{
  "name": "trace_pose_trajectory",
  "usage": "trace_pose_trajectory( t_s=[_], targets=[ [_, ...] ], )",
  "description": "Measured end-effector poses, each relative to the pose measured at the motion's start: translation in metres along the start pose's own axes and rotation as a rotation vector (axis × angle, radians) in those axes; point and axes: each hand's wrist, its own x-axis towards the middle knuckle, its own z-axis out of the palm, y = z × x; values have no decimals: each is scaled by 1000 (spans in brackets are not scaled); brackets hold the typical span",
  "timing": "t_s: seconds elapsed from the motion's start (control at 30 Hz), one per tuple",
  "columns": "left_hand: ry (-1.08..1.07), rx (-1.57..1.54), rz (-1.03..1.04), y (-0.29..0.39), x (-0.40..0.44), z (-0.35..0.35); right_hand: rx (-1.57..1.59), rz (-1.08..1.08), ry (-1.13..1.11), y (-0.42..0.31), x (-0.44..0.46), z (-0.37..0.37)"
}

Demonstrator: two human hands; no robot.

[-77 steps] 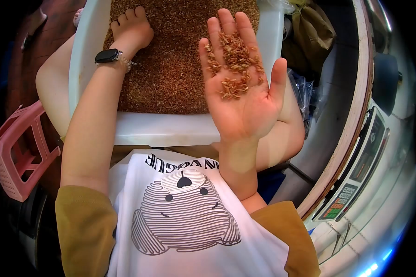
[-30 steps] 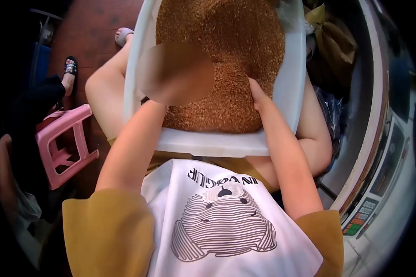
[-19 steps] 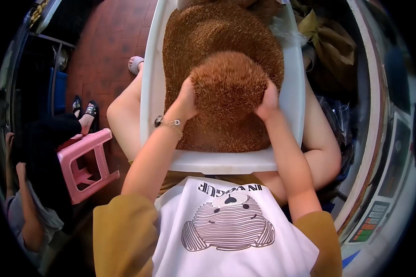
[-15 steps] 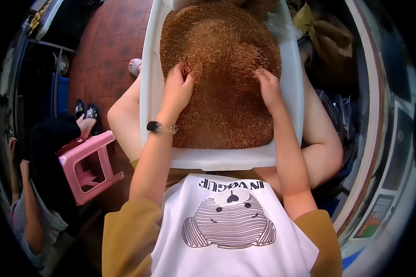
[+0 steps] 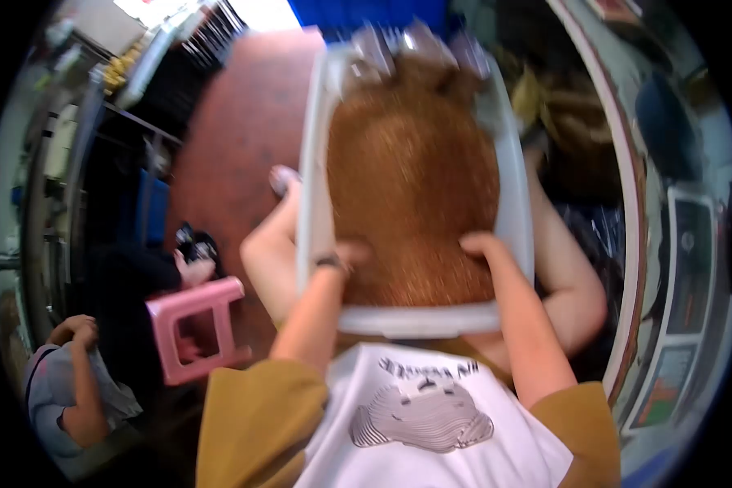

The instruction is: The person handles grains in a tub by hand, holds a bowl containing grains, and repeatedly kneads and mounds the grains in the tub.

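Observation:
A white plastic tub point(image 5: 419, 320) stands between my legs, filled with a broad heap of small reddish-brown grains point(image 5: 415, 163); their exact kind I cannot make out. My left hand point(image 5: 354, 254), with a dark band at the wrist, is at the near left part of the heap and smeared by motion. At the near right side is my right hand point(image 5: 481, 244), its thumb side showing and its fingers hidden in or behind the grains. Whether either hand grips any grains is not visible. Clear plastic bags point(image 5: 419, 45) with brown contents rest at the tub's far end.
To the left is a pink plastic stool point(image 5: 167, 346) on the red tiled floor point(image 5: 244, 106). Beside it sits another person point(image 5: 53, 386) with hands together. A brown sack point(image 5: 581, 110) and dark plastic bags point(image 5: 598, 228) lie right of the tub. Something blue point(image 5: 366, 12) stands beyond it.
Both hands have come back toward my body, from the middle of the heap to its near part. The flying grains have settled. My view has tilted up, showing bags beyond the heap.

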Motion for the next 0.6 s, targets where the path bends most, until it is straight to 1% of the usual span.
trace_pose_trajectory(
  t_s=[0.1,0.13,0.3,0.37,0.43,0.5,0.6],
  targets=[
    [-4,-24,23,7,5,16,189,86,-221,16,21,8],
    [-2,-38,35,9,7,21,231,98,-259,13,17,8],
    [107,-192,87,-2,-8,34,469,34,-290,-2,-2,12],
    [165,-311,96,-20,-26,44,598,-1,-282,-10,-5,18],
    [175,-481,82,-39,-40,53,763,-35,-275,-17,-6,26],
    [140,-686,68,-51,-42,58,954,-70,-280,-24,-5,34],
    [-36,-1072,136,-40,-31,53,1266,-110,-316,-37,-5,46]
  ],
)
